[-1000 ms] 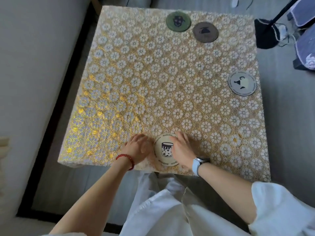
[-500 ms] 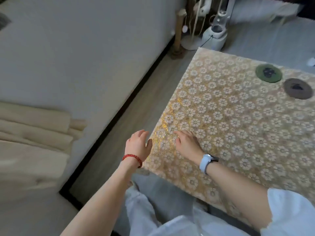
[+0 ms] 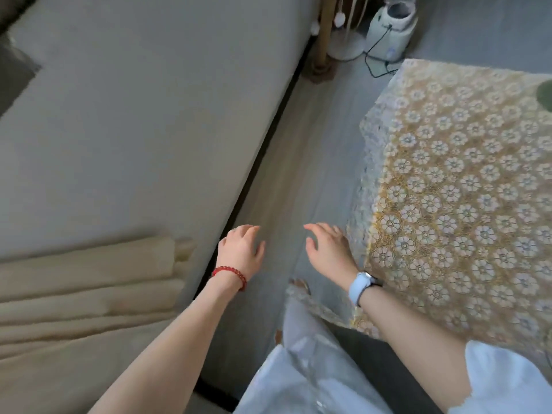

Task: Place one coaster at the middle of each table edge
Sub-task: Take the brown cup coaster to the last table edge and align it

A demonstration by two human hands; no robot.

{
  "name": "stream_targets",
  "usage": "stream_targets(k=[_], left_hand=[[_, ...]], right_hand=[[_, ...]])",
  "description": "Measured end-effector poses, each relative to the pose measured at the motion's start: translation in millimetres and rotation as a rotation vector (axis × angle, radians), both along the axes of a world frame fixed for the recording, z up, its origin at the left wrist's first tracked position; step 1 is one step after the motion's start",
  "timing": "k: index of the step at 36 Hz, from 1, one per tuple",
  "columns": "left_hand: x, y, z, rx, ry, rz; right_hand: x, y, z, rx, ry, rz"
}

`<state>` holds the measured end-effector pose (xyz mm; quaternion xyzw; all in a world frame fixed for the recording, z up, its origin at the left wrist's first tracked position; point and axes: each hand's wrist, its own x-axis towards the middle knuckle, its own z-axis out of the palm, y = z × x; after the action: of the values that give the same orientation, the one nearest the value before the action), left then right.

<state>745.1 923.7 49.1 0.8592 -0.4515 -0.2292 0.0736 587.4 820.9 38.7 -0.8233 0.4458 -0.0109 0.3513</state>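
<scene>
The table [image 3: 466,186], covered in a gold and white flower-lace cloth, fills the right side of the view. Only a dark green sliver of one coaster [image 3: 545,92] shows at the right frame edge; the other coasters are out of view. My left hand [image 3: 240,252], with a red bead bracelet, hovers over the floor, fingers apart and empty. My right hand [image 3: 327,249], with a pale blue watch at the wrist, is also empty and spread, just left of the table's near-left corner.
A pale bed or sofa surface [image 3: 134,115] runs along the left, with folded beige bedding [image 3: 83,288] on it. A narrow strip of grey floor [image 3: 298,162] separates it from the table. A white appliance [image 3: 391,28] with a cord and a wooden post [image 3: 324,34] stand at the far end.
The view has swung left, away from the table. Both hands came off the white coaster and the tabletop and now hang over the floor. Most coasters left the view.
</scene>
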Motion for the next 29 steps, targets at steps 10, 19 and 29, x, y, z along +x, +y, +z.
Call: stream_targets(k=[10, 19, 29], left_hand=[[70.1, -131.7, -2.7, -0.007, -0.018, -0.248], [120.3, -269.0, 17.3, -0.055, -0.092, -0.399], [75.5, -424.9, 8.1, -0.052, -0.019, -0.739]], right_hand=[[58.3, -90.5, -16.2, -0.113, 0.051, -0.213], [91.5, -193.6, -4.9, -0.151, 0.150, -0.373], [52.2, -281.7, 9.1, -0.144, 0.189, -0.712]])
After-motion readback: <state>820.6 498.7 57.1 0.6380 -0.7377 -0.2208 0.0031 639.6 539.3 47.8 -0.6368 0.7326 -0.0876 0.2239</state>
